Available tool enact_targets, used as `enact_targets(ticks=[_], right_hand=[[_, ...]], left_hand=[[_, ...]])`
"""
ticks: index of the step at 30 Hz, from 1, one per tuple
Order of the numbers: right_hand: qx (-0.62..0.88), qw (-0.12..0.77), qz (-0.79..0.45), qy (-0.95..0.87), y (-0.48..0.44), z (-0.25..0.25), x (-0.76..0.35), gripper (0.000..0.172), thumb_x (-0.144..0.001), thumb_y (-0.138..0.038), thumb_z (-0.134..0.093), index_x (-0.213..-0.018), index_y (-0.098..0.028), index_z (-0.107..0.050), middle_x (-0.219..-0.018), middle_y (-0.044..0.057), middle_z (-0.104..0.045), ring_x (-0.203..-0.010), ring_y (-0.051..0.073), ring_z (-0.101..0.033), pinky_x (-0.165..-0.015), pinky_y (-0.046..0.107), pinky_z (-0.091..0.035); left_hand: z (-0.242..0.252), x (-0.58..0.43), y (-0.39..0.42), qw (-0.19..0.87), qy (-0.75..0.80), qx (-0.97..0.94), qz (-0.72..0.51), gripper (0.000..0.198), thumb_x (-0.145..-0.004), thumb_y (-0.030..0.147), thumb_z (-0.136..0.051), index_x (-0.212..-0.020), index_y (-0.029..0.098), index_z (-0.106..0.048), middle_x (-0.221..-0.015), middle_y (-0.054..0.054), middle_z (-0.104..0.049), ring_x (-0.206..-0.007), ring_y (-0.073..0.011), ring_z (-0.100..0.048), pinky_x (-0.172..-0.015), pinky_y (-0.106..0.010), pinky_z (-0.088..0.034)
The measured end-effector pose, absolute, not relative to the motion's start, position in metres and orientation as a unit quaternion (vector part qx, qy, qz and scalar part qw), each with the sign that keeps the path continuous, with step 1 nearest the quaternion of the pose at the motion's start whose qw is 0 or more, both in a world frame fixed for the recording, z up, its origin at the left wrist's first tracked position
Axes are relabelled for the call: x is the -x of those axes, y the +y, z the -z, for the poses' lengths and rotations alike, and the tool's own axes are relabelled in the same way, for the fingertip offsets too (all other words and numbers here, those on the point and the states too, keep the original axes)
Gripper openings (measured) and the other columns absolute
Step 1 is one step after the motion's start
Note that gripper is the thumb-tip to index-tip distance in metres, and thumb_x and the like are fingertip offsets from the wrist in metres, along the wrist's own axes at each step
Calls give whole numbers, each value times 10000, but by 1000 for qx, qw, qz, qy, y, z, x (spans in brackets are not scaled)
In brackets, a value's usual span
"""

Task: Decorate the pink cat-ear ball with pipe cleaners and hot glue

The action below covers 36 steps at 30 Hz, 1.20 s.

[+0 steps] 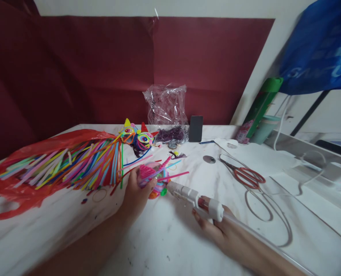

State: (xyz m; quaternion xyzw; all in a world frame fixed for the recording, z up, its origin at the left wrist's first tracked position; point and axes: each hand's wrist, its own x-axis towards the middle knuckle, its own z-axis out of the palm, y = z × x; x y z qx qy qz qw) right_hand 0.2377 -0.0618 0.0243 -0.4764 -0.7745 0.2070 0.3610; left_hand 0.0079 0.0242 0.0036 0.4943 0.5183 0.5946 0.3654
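My left hand [138, 195] is closed around a round pipe-cleaner craft [153, 176] in pink, purple and other colours, with loose pink and light blue stems sticking out of it. In my right hand [216, 226] is a white hot glue gun [193, 197], its fingers wrapped round the grip. A clear glue stick [256, 234] runs out of the gun's back end along my forearm. The nozzle tip is at the craft's right side, close to a green part; whether it touches cannot be made out.
Colourful pipe cleaners [81, 165] lie on a red plastic bag [72, 138] at left. Two finished-looking animal heads [143, 140] sit behind. Also here are a clear bag [167, 107], a dark phone [196, 128], orange-handled scissors [247, 177], a metal disc [209, 159], a looping cable [287, 230] and a green can [262, 103].
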Motion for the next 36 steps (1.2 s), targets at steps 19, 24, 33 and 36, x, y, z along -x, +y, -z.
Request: enact_targets(ticks=[19,24,33,36], right_hand=[[462,348,-224,-785,-63,-29,-235,164,-879,-262,-432,-790,-208,-559,-688,5,-592,-603,158,-575,-557,244,-487],[475,353,-225,-774,-63,-32,-234,176,-883,-280,-429,-775,-210,-549,-664,5,-579,-585,161,-564,-543,251,-475],[477,352,-232,-771,-62,-29,-236,178,-879,-278,-428,-780,-207,-558,-660,-1,-558,-578,159,-545,-529,254,-457],[474,351,-224,-776,-62,-30,-236,176,-873,-263,-430,-772,-207,-563,-663,-1,-561,-576,156,-549,-532,252,-460]], left_hand=[[-3,-10,24,342,531,-506,-588,426,-638,338,-746,-1015,197,-604,-843,-7,-664,-779,-187,-643,-721,-308,-513],[-6,-10,23,363,526,-492,-591,424,-619,320,-755,-994,193,-605,-805,5,-664,-711,-167,-640,-682,-287,-511],[-3,-9,24,353,536,-509,-574,411,-675,332,-730,-1038,205,-585,-900,-8,-669,-793,-173,-643,-727,-290,-501],[-2,-10,26,347,540,-512,-571,398,-686,322,-724,-1041,214,-579,-908,-5,-665,-815,-169,-637,-747,-290,-494]])
